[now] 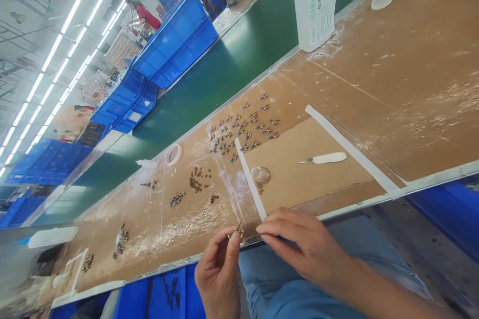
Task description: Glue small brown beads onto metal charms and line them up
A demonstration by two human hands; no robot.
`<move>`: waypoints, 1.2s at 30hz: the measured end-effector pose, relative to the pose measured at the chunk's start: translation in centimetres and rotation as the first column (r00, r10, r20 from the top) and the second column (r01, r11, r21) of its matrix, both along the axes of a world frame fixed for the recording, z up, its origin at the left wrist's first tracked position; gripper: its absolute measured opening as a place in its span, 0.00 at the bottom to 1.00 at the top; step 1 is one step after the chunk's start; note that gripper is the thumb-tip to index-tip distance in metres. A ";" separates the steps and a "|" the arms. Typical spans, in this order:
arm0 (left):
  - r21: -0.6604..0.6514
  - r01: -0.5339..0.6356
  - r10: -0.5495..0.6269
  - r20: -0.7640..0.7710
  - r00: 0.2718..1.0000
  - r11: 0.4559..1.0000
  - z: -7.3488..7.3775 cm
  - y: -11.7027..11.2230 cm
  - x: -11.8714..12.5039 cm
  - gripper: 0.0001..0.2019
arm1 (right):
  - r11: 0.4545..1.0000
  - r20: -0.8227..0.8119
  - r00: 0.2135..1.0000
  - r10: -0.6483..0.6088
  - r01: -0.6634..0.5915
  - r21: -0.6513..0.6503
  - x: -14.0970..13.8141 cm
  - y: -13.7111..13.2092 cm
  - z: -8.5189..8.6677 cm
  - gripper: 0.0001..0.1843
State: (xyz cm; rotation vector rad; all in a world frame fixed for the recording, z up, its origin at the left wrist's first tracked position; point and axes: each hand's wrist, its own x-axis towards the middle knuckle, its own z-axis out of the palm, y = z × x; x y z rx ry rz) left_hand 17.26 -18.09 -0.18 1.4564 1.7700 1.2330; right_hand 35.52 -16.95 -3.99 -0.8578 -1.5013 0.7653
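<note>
My left hand [219, 271] is closed at the table's front edge, thumb and forefinger pinching a small painted figurine [240, 234] with dark and yellowish parts. Just to its right, my right hand [299, 241] has its fingertips pressed together, apart from the figurine; anything between them is hidden. Beyond my hands lie a small clear dish [261, 175] and a white-handled knife [328, 158] on a cardboard sheet [295, 179]. Several similar figurines [243, 124] stand spread out farther back. Loose small brown pieces [196, 179] lie left of the dish, near a pile of figurines [176, 199].
A large white glue bottle [316, 7] stands at the table's back edge, beside a green conveyor belt [247, 50]. A tape roll [173, 154] and a small white bottle [146, 163] lie back left. Blue crates [179, 40] stand across the belt. White tape strips [352, 149] mark the table.
</note>
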 end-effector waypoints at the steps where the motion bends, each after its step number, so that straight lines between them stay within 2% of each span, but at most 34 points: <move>1: 0.030 0.049 -0.049 0.001 0.999 0.998 0.3 -0.3 0.4 0.05 | 0.999 -0.039 0.999 0.033 -0.034 -0.022 -0.6 -0.1 0.0 0.06; 6: 0.149 0.236 -0.234 -0.027 0.972 0.960 0.7 -1.3 0.9 0.08 | 0.996 -0.065 0.995 0.082 -0.084 -0.028 -1.3 -0.2 0.0 0.05; 11: 0.206 0.311 -0.292 -0.117 0.949 0.928 1.0 -1.4 0.8 0.11 | 0.994 -0.018 0.994 0.109 -0.109 0.021 -0.8 -0.4 0.2 0.06; 16: 0.271 0.424 -0.363 -0.248 0.898 0.864 1.4 -1.2 1.0 0.12 | 0.991 0.034 0.994 0.104 -0.107 0.075 -0.5 -0.4 0.1 0.06; 20: 0.291 0.480 -0.413 -0.263 0.872 0.828 1.3 -1.1 1.0 0.15 | 0.988 0.047 0.995 0.091 -0.096 0.120 -0.5 -0.3 0.1 0.07; 22: 0.294 0.480 -0.421 -0.243 0.874 0.826 1.3 -1.2 0.9 0.15 | 0.986 0.060 0.995 0.083 -0.091 0.139 -0.5 -0.2 0.3 0.07; 25: 0.251 0.419 -0.378 -0.194 0.905 0.873 1.6 -0.8 0.3 0.13 | 0.984 0.136 0.990 0.040 -0.062 0.167 -0.1 0.2 0.8 0.07; 28: 0.163 0.286 -0.258 -0.174 0.950 0.944 1.7 1.3 -0.5 0.08 | 0.976 0.241 0.966 -0.096 0.044 0.212 1.5 0.8 1.0 0.07; 31: 0.055 0.193 -0.186 -0.122 0.975 0.980 1.0 5.6 -0.8 0.05 | 0.935 0.303 0.904 -0.300 0.215 0.283 3.8 1.6 0.7 0.08; 33: -0.003 0.232 -0.232 -0.086 0.969 0.973 0.6 9.3 -0.3 0.06 | 0.903 0.319 0.863 -0.393 0.297 0.309 5.3 2.2 0.2 0.08; 36: -0.109 0.363 -0.376 -0.148 0.914 0.925 0.4 14.7 1.9 0.05 | 0.882 0.324 0.831 -0.453 0.364 0.299 6.5 3.0 -0.6 0.08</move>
